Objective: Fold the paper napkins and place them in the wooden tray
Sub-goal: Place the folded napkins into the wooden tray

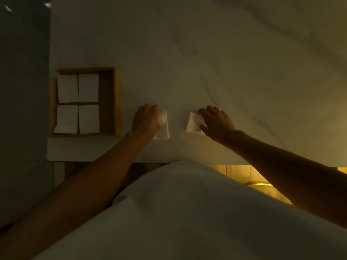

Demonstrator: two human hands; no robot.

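Napkins lie one under each hand on the marble counter (206,62) — left hand (145,119) pinching its napkin (163,128), right hand (217,122) gripping another (193,123) — likely bound for the wooden tray (109,102), four folded napkins (78,103) inside.

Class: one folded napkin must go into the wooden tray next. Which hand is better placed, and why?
Probably the left hand: it rests on a napkin beside the wooden tray; the right hand is farther away.
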